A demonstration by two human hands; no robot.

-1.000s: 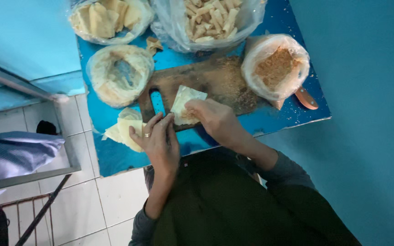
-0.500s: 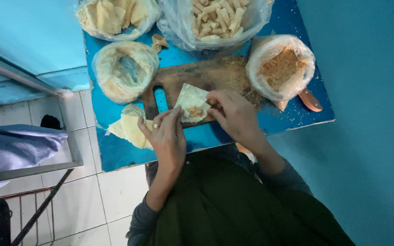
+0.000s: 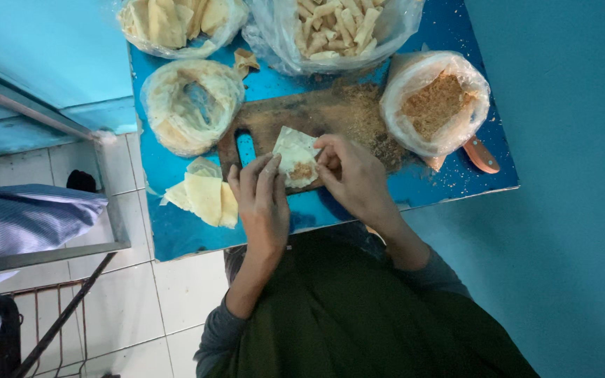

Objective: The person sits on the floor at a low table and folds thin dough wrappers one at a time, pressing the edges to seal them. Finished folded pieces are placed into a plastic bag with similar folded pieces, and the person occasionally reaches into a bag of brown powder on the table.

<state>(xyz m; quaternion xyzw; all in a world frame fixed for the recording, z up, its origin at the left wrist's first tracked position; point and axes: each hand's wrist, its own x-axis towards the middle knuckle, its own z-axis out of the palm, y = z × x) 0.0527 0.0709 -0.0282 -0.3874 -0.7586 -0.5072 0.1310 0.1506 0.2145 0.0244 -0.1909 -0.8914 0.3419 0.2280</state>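
The fingertips of the left hand (image 3: 262, 203) press flat along the left edge of a thin pastry wrapper (image 3: 294, 155), fingers extended and close together rather than curled, pinning it down without gripping. The right hand (image 3: 353, 176) comes in from the other side, its fingers bent and pinching the wrapper's right edge near a small mound of brown crumbly filling (image 3: 302, 171) that sits on the sheet. The wrapper lies on a dark wooden cutting board (image 3: 316, 115), near the board's lower edge and just right of its handle slot.

The sheet looks pale, limp and very light — I judge it soft and easy to tear, so it wants a gentle hold by its edges and corners, with flat fingers rather than a squeeze, and the loose filling would likely spill if the sheet tilted.

Both wrists are low over the blue table (image 3: 176, 231), forearms reaching up from the person's body at the bottom of the view and converging on the board, palms facing down.

Around the board: a stack of spare wrappers (image 3: 204, 197) lies just left of the left hand — a bag of brown filling (image 3: 434, 103) stands to the right, a nearly empty plastic bag (image 3: 190, 105) to the left, and two bags at the far edge hold folded sheets (image 3: 173, 21) and finished rolls (image 3: 337, 24).
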